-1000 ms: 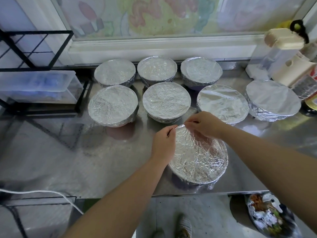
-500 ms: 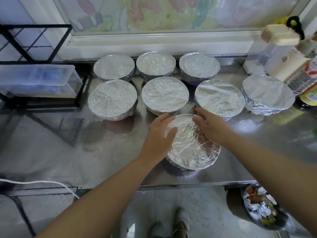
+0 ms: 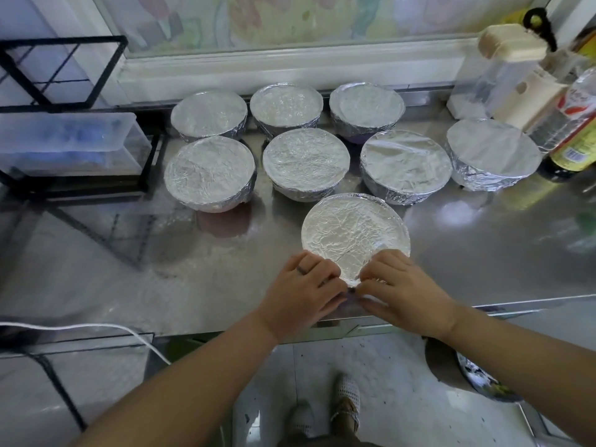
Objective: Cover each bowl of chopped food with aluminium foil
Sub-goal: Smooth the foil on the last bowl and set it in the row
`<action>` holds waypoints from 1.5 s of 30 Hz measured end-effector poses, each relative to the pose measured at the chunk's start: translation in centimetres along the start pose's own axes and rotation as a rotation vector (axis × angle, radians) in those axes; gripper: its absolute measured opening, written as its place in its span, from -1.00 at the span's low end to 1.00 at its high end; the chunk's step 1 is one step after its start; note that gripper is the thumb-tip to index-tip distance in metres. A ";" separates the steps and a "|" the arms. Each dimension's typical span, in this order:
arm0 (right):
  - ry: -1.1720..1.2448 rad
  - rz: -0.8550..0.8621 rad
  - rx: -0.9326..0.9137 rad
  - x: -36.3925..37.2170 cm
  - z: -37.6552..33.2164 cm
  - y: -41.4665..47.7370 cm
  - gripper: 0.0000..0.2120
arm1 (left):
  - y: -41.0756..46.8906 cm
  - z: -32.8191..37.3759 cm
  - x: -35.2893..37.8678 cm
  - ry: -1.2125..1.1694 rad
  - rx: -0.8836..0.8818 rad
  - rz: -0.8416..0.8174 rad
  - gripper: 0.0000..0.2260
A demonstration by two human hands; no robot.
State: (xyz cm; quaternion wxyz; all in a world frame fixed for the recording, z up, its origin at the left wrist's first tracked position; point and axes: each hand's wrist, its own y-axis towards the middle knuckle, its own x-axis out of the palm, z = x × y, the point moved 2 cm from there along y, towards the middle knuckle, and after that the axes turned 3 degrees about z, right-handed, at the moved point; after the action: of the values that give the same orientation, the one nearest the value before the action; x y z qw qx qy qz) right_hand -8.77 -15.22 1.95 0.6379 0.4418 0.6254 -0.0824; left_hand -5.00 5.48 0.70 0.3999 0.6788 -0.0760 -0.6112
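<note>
The nearest foil-covered bowl [image 3: 354, 233] sits close to the steel table's front edge. My left hand [image 3: 303, 288] and my right hand [image 3: 400, 285] meet at its near rim, fingers curled and thumbs tucked under, pinching the foil edge down against the rim. Behind it stand several other bowls wrapped in foil: a back row [image 3: 286, 106] by the window ledge and a middle row [image 3: 306, 162] that reaches right to a larger one [image 3: 493, 153]. All the tops are sealed, so no food shows.
A black wire rack holding a clear plastic box [image 3: 74, 140] stands at the left. At the back right are a clear container with a beige lid [image 3: 503, 75] and bottles [image 3: 577, 124]. A white cable [image 3: 80, 327] crosses the near left. Below the table edge [image 3: 483, 306] is a bin with scraps [image 3: 483, 379].
My hands have travelled round the nearest bowl's rim, from its far edge, along the sides, to the near edge where they now meet. The foil lies tighter over the rim.
</note>
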 end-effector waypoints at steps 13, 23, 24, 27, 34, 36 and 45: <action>0.026 0.127 0.204 1.6 0.1 -0.6 -0.94 | 0.6 -1.2 0.4 -0.039 -0.069 0.016 -0.95; -0.038 0.183 0.320 1.6 0.2 0.1 -0.78 | 1.9 -0.7 0.2 -0.102 -0.141 -0.050 -0.90; -0.025 0.166 0.300 1.5 0.4 0.1 -0.78 | 2.0 -0.7 0.2 -0.101 -0.145 -0.059 -0.90; 0.001 0.119 0.227 1.0 1.0 0.3 -0.81 | 1.9 -0.4 0.5 -0.102 -0.158 -0.080 -0.88; 0.019 0.053 0.138 -0.1 3.2 0.4 -0.79 | 2.7 -0.2 0.4 -0.147 -0.203 -0.107 -0.89; -0.005 0.055 0.136 -0.6 3.7 0.2 -0.80 | 2.4 -1.1 -0.2 -0.159 -0.200 -0.116 -0.86; -0.040 0.111 0.168 0.6 2.6 0.2 -0.81 | 2.0 -2.3 -0.1 -0.137 -0.125 -0.153 -0.89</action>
State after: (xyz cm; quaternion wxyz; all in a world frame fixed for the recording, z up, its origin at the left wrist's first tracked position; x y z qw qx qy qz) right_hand -6.64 -16.54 1.13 0.6147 0.5258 0.5780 -0.1079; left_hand -2.25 5.26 1.88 0.3873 0.6130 -0.0129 -0.6885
